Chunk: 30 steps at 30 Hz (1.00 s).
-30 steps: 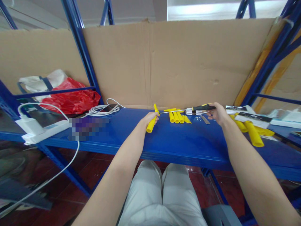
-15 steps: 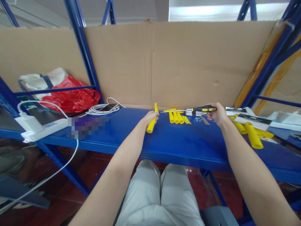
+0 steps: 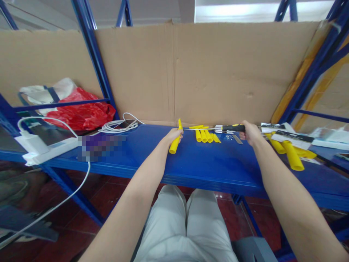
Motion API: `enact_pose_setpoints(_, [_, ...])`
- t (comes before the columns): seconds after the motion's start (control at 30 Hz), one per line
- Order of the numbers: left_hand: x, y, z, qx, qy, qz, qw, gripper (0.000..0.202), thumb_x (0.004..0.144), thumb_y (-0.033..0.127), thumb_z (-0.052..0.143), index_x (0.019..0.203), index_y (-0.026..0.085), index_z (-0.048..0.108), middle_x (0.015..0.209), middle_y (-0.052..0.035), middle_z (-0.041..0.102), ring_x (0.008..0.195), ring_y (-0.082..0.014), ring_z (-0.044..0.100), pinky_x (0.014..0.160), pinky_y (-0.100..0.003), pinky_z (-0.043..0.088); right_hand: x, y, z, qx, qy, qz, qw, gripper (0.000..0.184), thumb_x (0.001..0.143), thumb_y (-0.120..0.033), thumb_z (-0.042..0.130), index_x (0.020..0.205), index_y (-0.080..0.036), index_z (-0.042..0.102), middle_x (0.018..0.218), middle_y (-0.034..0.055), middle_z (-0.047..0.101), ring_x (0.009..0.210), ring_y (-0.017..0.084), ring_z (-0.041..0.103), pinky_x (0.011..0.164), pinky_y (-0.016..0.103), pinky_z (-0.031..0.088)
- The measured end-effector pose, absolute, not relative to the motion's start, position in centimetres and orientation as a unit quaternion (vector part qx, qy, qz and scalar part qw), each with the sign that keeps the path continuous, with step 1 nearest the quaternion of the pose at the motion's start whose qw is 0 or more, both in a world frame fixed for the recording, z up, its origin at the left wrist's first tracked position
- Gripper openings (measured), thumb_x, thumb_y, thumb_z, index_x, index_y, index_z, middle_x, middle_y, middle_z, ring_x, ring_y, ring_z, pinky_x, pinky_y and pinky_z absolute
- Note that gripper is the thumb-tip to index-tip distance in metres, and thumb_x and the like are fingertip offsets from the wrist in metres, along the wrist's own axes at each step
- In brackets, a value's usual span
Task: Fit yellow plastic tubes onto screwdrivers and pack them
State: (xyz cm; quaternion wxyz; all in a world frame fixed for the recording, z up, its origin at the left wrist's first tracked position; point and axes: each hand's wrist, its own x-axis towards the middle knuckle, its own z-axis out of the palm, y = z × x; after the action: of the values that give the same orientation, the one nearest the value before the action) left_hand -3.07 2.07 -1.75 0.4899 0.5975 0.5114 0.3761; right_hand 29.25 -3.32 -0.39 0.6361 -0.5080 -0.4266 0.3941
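Note:
My left hand [image 3: 174, 136] is closed around a yellow tapered tube [image 3: 173, 146], its wide end toward me and its narrow end sticking up. In my right hand [image 3: 249, 133] is the end of a screwdriver [image 3: 233, 128] with a black and yellow handle. The long metal shaft points left, and its tip reaches the side of the held tube; whether it enters the tube I cannot tell. Behind and below the shaft, several yellow tubes [image 3: 204, 135] lie in a row. Small metal bits [image 3: 229, 137] and a flat metal strip [image 3: 237, 139] rest close to my right hand.
More yellow tubes [image 3: 293, 156] and black-and-white packaging [image 3: 293, 138] lie at the right of the blue table [image 3: 212, 163]. A white power strip [image 3: 51, 151], coiled white cable [image 3: 117, 126] and red plastic bag [image 3: 81, 111] are at the left. Cardboard [image 3: 218, 72] stands along the back.
My right hand has shifted slightly left with the screwdriver, and its handle appears turned, showing less yellow. The left hand keeps its hold on the yellow tube.

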Motion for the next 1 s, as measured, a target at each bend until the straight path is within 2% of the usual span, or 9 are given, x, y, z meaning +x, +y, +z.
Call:
enact_pose_setpoints(0.23, [-2.9, 2.1, -1.6, 0.606, 0.508, 0.368, 0.49, 0.01, 0.082, 0.008, 0.048, 0.085, 0.018, 0.049, 0.045, 0.008, 0.043, 0.033, -0.0083, 0.04, 0.04, -0.02, 0.033, 28.6, -3.9, 0.7, -0.483, -0.375, 0.409, 0.678, 0.017, 0.076, -0.024, 0.065, 0.074, -0.021, 0.048, 0.057, -0.0018, 0.051, 0.041, 0.009, 0.041, 0.036, 0.02, 0.038])
enact_pose_setpoints(0.4, [-3.0, 2.1, -1.7, 0.605, 0.501, 0.369, 0.497, 0.009, 0.082, 0.009, 0.05, 0.082, 0.019, 0.048, 0.045, 0.0082, 0.043, 0.033, -0.0076, 0.039, 0.039, -0.019, 0.033, 28.5, -4.6, 1.3, -0.441, -0.366, 0.428, 0.699, 0.011, 0.072, -0.012, 0.06, 0.073, -0.019, 0.052, 0.06, 0.0001, 0.053, 0.046, 0.008, 0.044, 0.042, 0.018, 0.044])
enact_pose_setpoints(0.47, [-2.9, 2.1, -1.7, 0.605, 0.499, 0.368, 0.499, 0.01, 0.083, 0.01, 0.049, 0.081, 0.019, 0.047, 0.045, 0.0082, 0.043, 0.033, -0.0074, 0.039, 0.039, -0.019, 0.032, 28.6, -4.8, 1.4, -0.434, -0.365, 0.432, 0.701, 0.009, 0.071, -0.011, 0.058, 0.075, -0.019, 0.055, 0.061, 0.0004, 0.053, 0.046, 0.009, 0.045, 0.043, 0.019, 0.045])
enact_pose_setpoints(0.57, [-2.9, 2.0, -1.6, 0.607, 0.497, 0.367, 0.5, 0.01, 0.083, 0.011, 0.05, 0.08, 0.019, 0.047, 0.046, 0.0082, 0.043, 0.033, -0.0072, 0.039, 0.039, -0.019, 0.032, 28.8, -4.6, 1.3, -0.44, -0.374, 0.425, 0.697, 0.003, 0.078, -0.022, 0.058, 0.077, -0.02, 0.057, 0.062, 0.0014, 0.055, 0.047, 0.011, 0.048, 0.044, 0.022, 0.046])
enact_pose_setpoints(0.7, [-2.9, 2.0, -1.6, 0.607, 0.494, 0.369, 0.502, 0.012, 0.083, 0.012, 0.052, 0.077, 0.02, 0.046, 0.046, 0.0084, 0.043, 0.033, -0.007, 0.039, 0.04, -0.019, 0.032, 29.0, -4.2, 1.0, -0.454, -0.39, 0.405, 0.691, 0.028, 0.084, -0.048, 0.063, 0.077, -0.021, 0.058, 0.063, 0.0015, 0.057, 0.047, 0.012, 0.05, 0.046, 0.025, 0.047])
enact_pose_setpoints(0.77, [-2.8, 2.0, -1.6, 0.606, 0.495, 0.37, 0.501, 0.012, 0.083, 0.011, 0.052, 0.077, 0.02, 0.045, 0.046, 0.0085, 0.042, 0.033, -0.007, 0.039, 0.04, -0.019, 0.032, 28.9, -4.1, 0.9, -0.462, -0.387, 0.401, 0.69, 0.03, 0.084, -0.05, 0.064, 0.079, -0.021, 0.06, 0.064, 0.0015, 0.057, 0.047, 0.012, 0.05, 0.047, 0.025, 0.047])
enact_pose_setpoints(0.93, [-2.9, 2.0, -1.6, 0.603, 0.497, 0.373, 0.5, 0.013, 0.084, 0.009, 0.048, 0.078, 0.02, 0.045, 0.045, 0.0085, 0.042, 0.032, -0.0071, 0.039, 0.039, -0.019, 0.032, 28.4, -4.2, 1.0, -0.468, -0.344, 0.417, 0.699, 0.01, 0.085, -0.025, 0.057, 0.08, -0.018, 0.062, 0.064, 0.0018, 0.059, 0.049, 0.011, 0.052, 0.049, 0.023, 0.05])
enact_pose_setpoints(1.0, [-2.9, 2.0, -1.6, 0.601, 0.499, 0.373, 0.501, 0.013, 0.083, 0.01, 0.05, 0.078, 0.02, 0.045, 0.045, 0.0088, 0.042, 0.033, -0.0069, 0.039, 0.04, -0.018, 0.032, 28.4, -4.2, 1.1, -0.468, -0.347, 0.419, 0.696, 0.008, 0.083, -0.022, 0.055, 0.08, -0.018, 0.06, 0.065, 0.0026, 0.06, 0.05, 0.012, 0.053, 0.049, 0.024, 0.051])
